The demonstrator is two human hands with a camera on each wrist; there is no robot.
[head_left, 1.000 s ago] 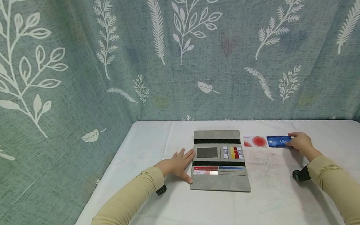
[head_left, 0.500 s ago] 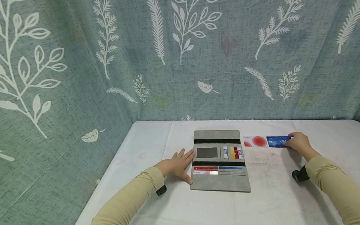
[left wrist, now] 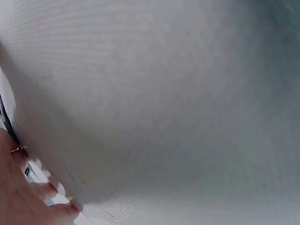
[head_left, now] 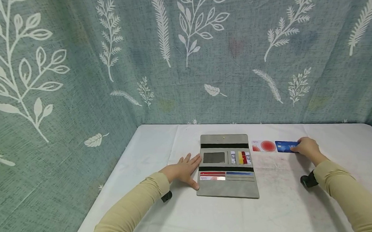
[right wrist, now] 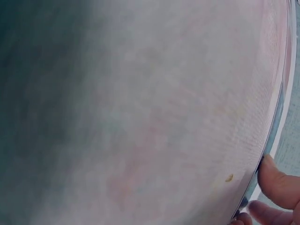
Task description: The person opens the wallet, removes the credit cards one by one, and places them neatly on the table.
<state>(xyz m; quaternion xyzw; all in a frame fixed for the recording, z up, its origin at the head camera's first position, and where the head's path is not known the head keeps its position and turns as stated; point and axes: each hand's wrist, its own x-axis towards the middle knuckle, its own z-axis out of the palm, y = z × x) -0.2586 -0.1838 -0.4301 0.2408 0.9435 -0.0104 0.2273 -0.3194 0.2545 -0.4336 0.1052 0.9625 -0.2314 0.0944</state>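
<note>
A grey trifold wallet [head_left: 228, 190] lies unfolded on the white-covered table, with several cards in its slots. My left hand [head_left: 185, 170] rests flat at its left edge, fingers spread, fingertips and thumb touching the border. To the wallet's right lies a white-and-red card [head_left: 264, 145], and beside that a blue VIP card [head_left: 283, 146]. At the blue card's right end, my right hand [head_left: 309, 149] pinches it between thumb and fingers, covering that end. The right wrist view catches the thumb [right wrist: 279, 183] at the edge of the card, low against the cloth.
The white tablecloth [head_left: 224, 220] spreads around the wallet. A green-grey leaf-patterned curtain [head_left: 203, 86] hangs behind the table and along its left side. Dark wrist cameras sit under both sleeves, close to the cloth.
My right hand has slid slightly left along the blue card, covering more of its lettering. The card barely shifts. My left hand and the wallet have stayed in place.
</note>
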